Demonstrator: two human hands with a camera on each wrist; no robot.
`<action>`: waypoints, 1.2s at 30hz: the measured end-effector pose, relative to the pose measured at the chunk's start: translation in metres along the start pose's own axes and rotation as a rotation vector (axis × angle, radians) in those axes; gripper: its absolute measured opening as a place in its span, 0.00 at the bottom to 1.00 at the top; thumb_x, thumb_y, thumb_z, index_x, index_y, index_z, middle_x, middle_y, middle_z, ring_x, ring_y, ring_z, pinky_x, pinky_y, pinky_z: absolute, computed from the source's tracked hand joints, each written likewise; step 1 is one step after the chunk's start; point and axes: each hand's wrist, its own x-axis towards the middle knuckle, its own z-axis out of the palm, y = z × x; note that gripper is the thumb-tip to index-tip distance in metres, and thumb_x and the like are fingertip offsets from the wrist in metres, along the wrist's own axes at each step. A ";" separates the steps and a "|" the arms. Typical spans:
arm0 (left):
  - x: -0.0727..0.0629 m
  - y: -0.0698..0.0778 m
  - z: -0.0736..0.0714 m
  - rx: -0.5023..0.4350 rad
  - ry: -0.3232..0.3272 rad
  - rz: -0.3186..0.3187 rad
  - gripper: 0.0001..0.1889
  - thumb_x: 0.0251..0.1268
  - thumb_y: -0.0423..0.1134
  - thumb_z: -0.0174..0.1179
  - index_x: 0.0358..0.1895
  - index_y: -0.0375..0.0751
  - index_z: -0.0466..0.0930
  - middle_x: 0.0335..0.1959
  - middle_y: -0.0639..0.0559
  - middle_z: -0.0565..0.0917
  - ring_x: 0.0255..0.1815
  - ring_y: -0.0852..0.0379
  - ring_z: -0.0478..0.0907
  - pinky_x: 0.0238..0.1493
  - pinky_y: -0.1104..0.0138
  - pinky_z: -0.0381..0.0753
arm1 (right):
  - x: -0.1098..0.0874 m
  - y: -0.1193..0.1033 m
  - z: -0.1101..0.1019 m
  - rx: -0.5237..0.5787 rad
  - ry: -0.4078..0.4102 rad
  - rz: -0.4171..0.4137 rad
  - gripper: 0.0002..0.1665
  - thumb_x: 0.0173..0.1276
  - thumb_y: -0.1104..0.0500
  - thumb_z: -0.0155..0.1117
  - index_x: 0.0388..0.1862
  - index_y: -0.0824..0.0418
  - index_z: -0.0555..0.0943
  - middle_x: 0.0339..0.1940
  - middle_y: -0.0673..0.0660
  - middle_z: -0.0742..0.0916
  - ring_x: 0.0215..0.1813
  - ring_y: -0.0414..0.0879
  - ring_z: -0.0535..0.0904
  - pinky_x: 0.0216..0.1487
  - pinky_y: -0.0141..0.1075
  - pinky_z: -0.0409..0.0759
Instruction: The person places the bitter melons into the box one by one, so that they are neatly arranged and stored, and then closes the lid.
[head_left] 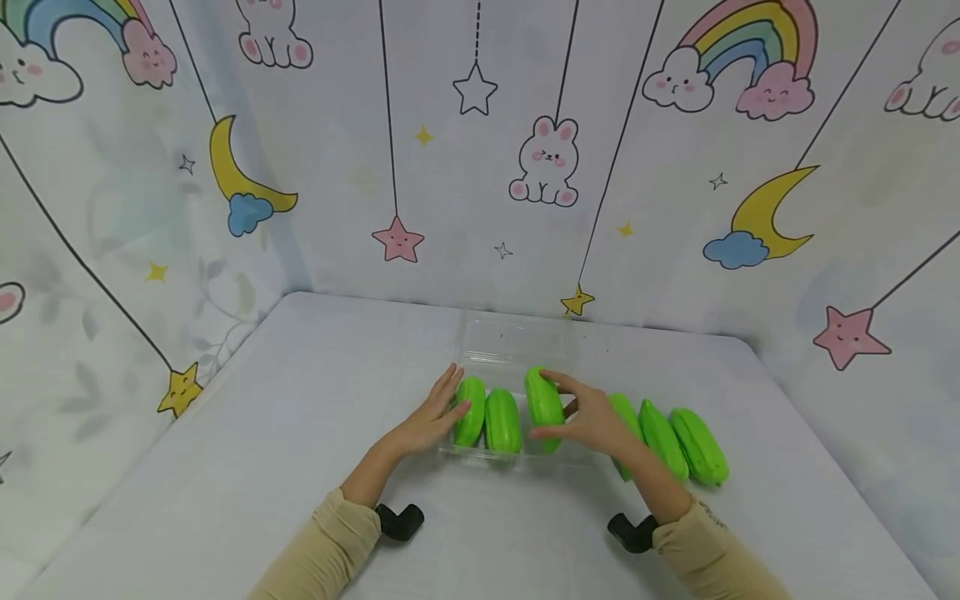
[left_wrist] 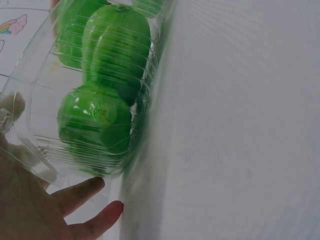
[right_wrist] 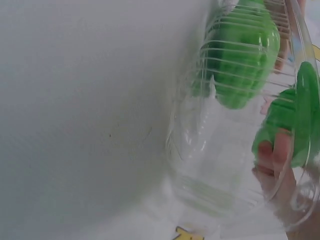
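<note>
Clear plastic box, one, on a white table; its lid is laid back along the box's far side.

Green vegetables, six, plump and ridged. Two, the outer vegetable and its neighbour, lie side by side inside the left part of the box. One, the held vegetable, is over the right part of the box, slightly tilted; whether it touches the box floor cannot be told. Three in a slanting row on the table to the right of the box: the near one, partly hidden by the hand, the middle one and the far one.

Left hand, at the box's left end: fingers extended, thumb spread over the outer vegetable, gripping nothing.

Right hand, at the box's right part: pinches the held vegetable between thumb and fingers.

Beige sleeves, two, on the near side of the box, each with a black bent piece beside it.

Printed cloth, beyond the box: stars, moons, rabbits, rainbows.
</note>
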 end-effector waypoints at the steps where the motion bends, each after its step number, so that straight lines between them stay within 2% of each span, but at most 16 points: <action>1: 0.000 0.000 0.000 0.002 0.002 0.001 0.33 0.73 0.50 0.39 0.73 0.42 0.36 0.73 0.42 0.34 0.72 0.43 0.35 0.64 0.42 0.45 | 0.000 0.001 0.001 0.003 0.001 -0.001 0.55 0.40 0.42 0.77 0.68 0.52 0.64 0.57 0.60 0.76 0.38 0.46 0.80 0.31 0.35 0.77; 10: -0.001 0.002 -0.001 -0.007 0.004 -0.009 0.33 0.73 0.50 0.39 0.73 0.43 0.36 0.73 0.44 0.35 0.72 0.43 0.41 0.64 0.44 0.48 | 0.007 0.007 0.015 -0.023 0.012 -0.009 0.57 0.38 0.42 0.78 0.68 0.55 0.64 0.56 0.62 0.77 0.34 0.43 0.80 0.29 0.32 0.77; 19: 0.001 0.000 0.001 0.002 0.005 -0.002 0.34 0.73 0.51 0.38 0.73 0.40 0.37 0.73 0.43 0.34 0.72 0.43 0.37 0.64 0.43 0.47 | 0.010 0.008 0.027 -0.096 0.005 0.017 0.59 0.35 0.42 0.79 0.67 0.59 0.64 0.55 0.64 0.78 0.31 0.42 0.77 0.33 0.34 0.77; 22: 0.001 0.000 0.001 0.004 0.005 0.001 0.34 0.73 0.51 0.38 0.73 0.39 0.37 0.73 0.43 0.34 0.72 0.43 0.36 0.64 0.43 0.47 | 0.010 0.008 0.030 -0.102 0.002 0.032 0.59 0.35 0.42 0.79 0.67 0.59 0.65 0.54 0.64 0.78 0.35 0.45 0.79 0.36 0.36 0.78; 25: 0.000 0.002 0.001 0.008 0.004 -0.003 0.34 0.73 0.51 0.38 0.73 0.41 0.37 0.73 0.43 0.34 0.72 0.43 0.36 0.64 0.43 0.47 | 0.010 0.007 0.032 -0.112 -0.002 0.046 0.59 0.35 0.41 0.79 0.66 0.59 0.65 0.54 0.66 0.78 0.43 0.52 0.79 0.41 0.42 0.78; 30: -0.001 0.001 -0.001 0.018 0.009 -0.005 0.33 0.73 0.51 0.38 0.73 0.43 0.36 0.73 0.42 0.35 0.72 0.43 0.36 0.64 0.43 0.46 | 0.011 0.007 0.034 -0.119 -0.021 0.074 0.58 0.35 0.39 0.78 0.65 0.58 0.64 0.53 0.67 0.79 0.54 0.60 0.74 0.48 0.51 0.75; 36: -0.001 0.001 0.000 0.014 0.005 -0.004 0.34 0.73 0.52 0.38 0.73 0.43 0.36 0.73 0.43 0.34 0.72 0.43 0.35 0.64 0.43 0.46 | 0.013 0.008 0.037 -0.138 -0.048 0.107 0.58 0.34 0.40 0.79 0.64 0.57 0.63 0.54 0.67 0.78 0.54 0.61 0.74 0.46 0.51 0.76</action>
